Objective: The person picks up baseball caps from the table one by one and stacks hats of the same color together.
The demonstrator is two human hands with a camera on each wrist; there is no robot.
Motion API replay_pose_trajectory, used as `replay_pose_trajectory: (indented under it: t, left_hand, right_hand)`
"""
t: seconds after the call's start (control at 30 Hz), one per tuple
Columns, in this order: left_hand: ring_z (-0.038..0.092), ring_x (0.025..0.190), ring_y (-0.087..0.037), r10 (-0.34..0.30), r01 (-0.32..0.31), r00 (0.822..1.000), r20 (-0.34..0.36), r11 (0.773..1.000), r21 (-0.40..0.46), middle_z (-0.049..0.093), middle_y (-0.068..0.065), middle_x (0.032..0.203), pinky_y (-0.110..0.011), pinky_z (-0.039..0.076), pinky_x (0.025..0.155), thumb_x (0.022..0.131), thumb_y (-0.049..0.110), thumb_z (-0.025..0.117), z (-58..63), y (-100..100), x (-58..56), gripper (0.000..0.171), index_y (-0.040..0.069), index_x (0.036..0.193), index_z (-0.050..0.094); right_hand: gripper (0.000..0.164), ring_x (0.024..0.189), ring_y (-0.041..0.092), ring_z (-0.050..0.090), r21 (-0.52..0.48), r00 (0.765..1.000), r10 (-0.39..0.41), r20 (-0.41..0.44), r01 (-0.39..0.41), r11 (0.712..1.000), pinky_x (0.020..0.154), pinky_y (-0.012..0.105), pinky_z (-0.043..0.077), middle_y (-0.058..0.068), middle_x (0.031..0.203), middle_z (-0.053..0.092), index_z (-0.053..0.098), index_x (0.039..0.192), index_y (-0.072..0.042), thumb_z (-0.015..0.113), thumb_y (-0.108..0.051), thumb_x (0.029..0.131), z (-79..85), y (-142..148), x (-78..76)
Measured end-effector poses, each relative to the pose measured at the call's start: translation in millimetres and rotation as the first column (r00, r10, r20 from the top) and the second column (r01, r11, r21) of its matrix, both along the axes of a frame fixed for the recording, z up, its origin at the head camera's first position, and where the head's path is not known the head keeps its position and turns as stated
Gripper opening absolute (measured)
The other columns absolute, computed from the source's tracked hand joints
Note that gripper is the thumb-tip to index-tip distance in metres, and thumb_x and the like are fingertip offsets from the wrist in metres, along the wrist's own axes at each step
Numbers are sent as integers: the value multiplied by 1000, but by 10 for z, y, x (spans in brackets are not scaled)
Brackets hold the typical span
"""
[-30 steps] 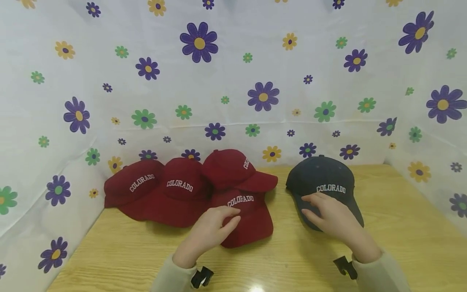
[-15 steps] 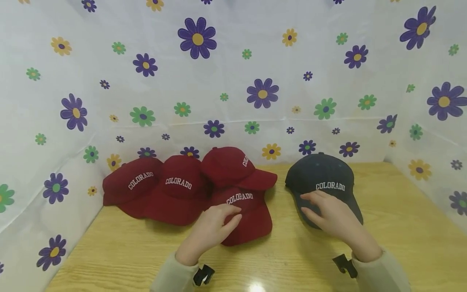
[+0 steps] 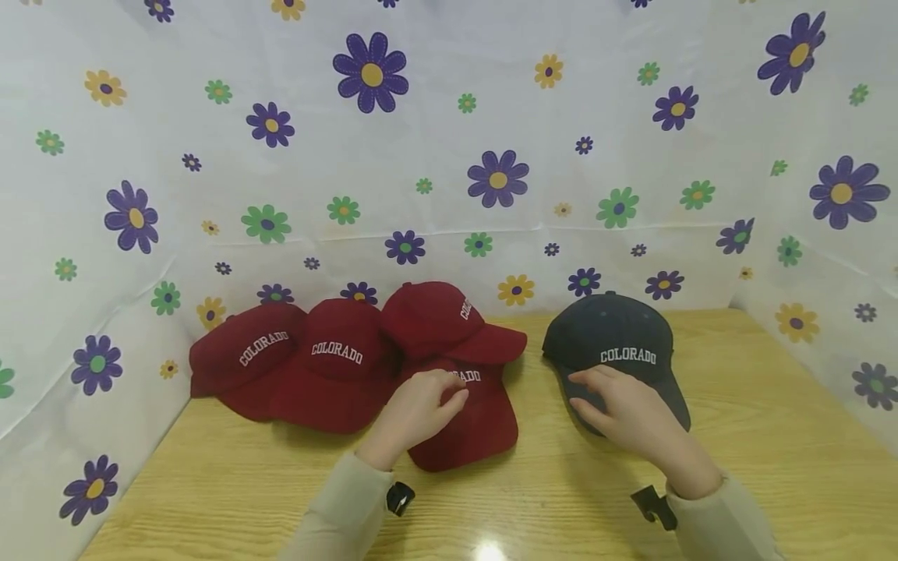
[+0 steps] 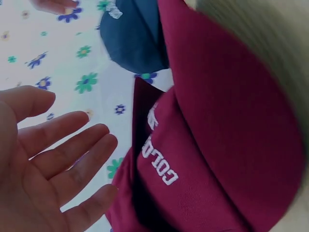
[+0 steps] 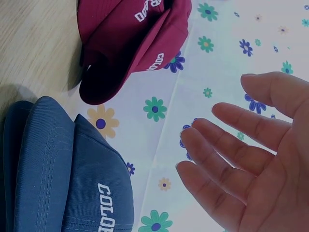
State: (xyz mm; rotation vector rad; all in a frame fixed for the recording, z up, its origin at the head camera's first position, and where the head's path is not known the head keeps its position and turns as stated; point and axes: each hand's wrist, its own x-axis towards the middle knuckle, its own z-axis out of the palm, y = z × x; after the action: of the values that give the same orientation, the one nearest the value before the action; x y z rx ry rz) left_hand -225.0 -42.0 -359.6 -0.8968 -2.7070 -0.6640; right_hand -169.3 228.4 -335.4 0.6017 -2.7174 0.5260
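My left hand [image 3: 419, 411] hovers with loosely bent fingers over a front dark-red baseball cap [image 3: 484, 432], partly covering its white COLORADO lettering. In the left wrist view the hand [image 4: 53, 162] holds nothing and is apart from the red brim [image 4: 231, 111]. Just behind, another red cap [image 3: 424, 321] overlaps the front one, brim pointing right. To the right, my right hand [image 3: 627, 409] is above the brim of a navy baseball cap [image 3: 606, 323]. The right wrist view shows its spread fingers [image 5: 229, 145] away from the navy cap [image 5: 99, 159]; a second brim edge [image 5: 14, 135] shows there.
Two more red caps, one at far left [image 3: 242, 343] and one beside it [image 3: 337, 401], overlap on the wooden table [image 3: 547, 514]. A white flowered cloth [image 3: 435, 101] walls the back and both sides. A black strap [image 3: 654, 506] is at the right wrist.
My left hand has moved slightly forward, covering more of the front red cap's lettering. The right hand stays over the navy cap. The head view has shifted a little; the caps keep their places.
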Motion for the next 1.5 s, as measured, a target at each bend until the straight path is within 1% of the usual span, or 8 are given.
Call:
replay_pose_trajectory:
  t: [0.23,0.43,0.7,0.8,0.87,1.17,1.3,1.5]
  left_hand:
    - [56,85,-17,37,-36,999,5,986,-165,62,-5,96,-31,46,76,83,21,61,141,208,-316,26,6,103,62]
    - [50,98,-21,-9,-11,999,-53,935,-353,56,-8,106,-32,44,82,78,19,66,148,389,-540,36,4,110,57]
    - [40,116,-23,-40,-135,970,-240,731,-669,51,-5,120,-49,30,93,75,21,69,37,439,-715,48,11,120,54]
    - [38,118,-24,-40,-184,957,-286,680,-710,50,-5,123,-54,27,93,80,17,65,29,449,-748,44,13,123,53]
    - [37,119,-25,-34,-203,953,-302,669,-715,49,-5,125,-57,27,92,83,14,61,35,462,-760,42,13,124,52]
    - [39,118,-22,44,-283,918,-394,769,-573,50,-3,124,-58,27,91,91,2,43,101,410,-793,35,13,122,54]
    - [37,120,-22,55,-266,911,-409,835,-482,49,-3,126,-58,27,92,90,0,42,147,323,-789,36,12,122,54]
    - [36,122,-22,52,-242,887,-459,898,-367,49,-5,127,-57,27,93,87,-3,49,217,199,-763,38,11,122,54]
  right_hand:
    - [25,83,19,60,4,1000,5,-19,-5,1000,67,35,48,6,99,61,62,102,-4,64,-16,79,-23,11,-21]
    - [26,83,19,59,6,1000,4,-17,-4,1000,68,35,48,6,99,61,62,102,-4,65,-16,79,-16,6,-24]
    - [26,82,17,59,8,1000,11,-26,-11,1000,66,34,48,5,99,61,63,102,-5,65,-17,79,-26,-3,-17]
    - [26,81,17,59,5,1000,8,-29,-8,1000,65,33,48,5,99,61,63,102,-6,65,-17,79,-29,7,-21]
    - [26,81,17,60,5,1000,9,-30,-9,1000,65,33,48,6,99,61,63,102,-5,65,-17,79,-26,14,-22]
    - [26,83,19,59,4,1000,7,-9,-6,1000,66,34,48,7,101,61,62,103,-5,64,-17,80,0,25,-11]
    - [26,83,19,59,2,1000,4,-7,-4,1000,66,34,48,7,101,61,62,103,-5,64,-17,80,8,21,-8]
    - [25,82,18,59,11,1000,7,-17,-7,1000,65,33,48,6,99,61,62,102,-5,64,-17,80,-2,25,-13]
